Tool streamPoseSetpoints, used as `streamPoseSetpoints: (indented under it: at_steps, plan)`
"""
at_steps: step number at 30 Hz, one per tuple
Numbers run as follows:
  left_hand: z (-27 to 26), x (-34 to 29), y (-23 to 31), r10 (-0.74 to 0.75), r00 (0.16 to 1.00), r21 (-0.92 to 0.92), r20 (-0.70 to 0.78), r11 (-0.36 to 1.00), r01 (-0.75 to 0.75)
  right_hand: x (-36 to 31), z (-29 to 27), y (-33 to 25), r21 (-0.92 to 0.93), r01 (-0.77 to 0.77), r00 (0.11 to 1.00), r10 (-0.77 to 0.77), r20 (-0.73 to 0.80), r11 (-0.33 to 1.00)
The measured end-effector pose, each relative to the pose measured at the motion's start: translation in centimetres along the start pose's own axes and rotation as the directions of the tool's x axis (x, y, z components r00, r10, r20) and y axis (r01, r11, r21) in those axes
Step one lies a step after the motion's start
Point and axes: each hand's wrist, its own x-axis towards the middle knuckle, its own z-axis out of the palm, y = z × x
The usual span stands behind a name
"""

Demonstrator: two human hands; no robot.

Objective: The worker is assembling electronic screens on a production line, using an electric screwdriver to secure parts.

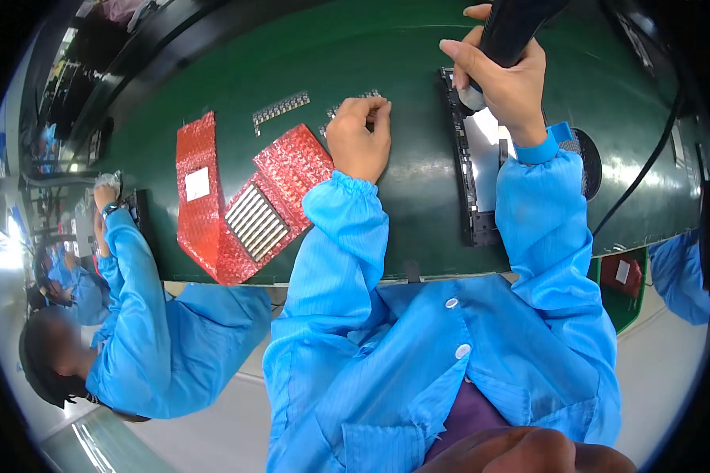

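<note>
My right hand (pixel 517 91) is wrapped round a thick black handheld tool (pixel 517 31), whose upper end runs out of the picture. A greyish-white pad-like piece (pixel 472 98) shows under its fingers. Below that hand lies a long black frame with a shiny white panel (pixel 481 162), partly covered by my right forearm. My left hand (pixel 360 138) is closed, thumb and forefinger pinched together; what they hold, if anything, is too small to make out. It rests over a strip of small metallic parts (pixel 329 113), hiding much of it. A similar strip (pixel 282 109) lies to its left.
Red bubble-wrap pouches (pixel 197 197) lie at the left, with a tray of pale bars (pixel 256 222) on them. A black round object (pixel 590 165) and a black cable (pixel 643 173) are at the right. A co-worker in blue (pixel 150 331) sits left at the green table (pixel 418 213).
</note>
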Motion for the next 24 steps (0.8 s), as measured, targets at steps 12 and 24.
streamPoseSetpoints:
  at_steps: [12,24]
  plan:
    - [0.9,-0.1,0.4,-0.049,0.996,-0.189,0.075,0.98,0.062,0.2,0.1,1.6,0.001,0.046,0.998,-0.046,0.054,0.999]
    - [0.2,-0.1,1.3,-0.121,0.99,-0.218,0.075,0.967,0.135,-0.7,0.4,1.8,-0.037,0.057,0.993,-0.053,0.104,0.998]
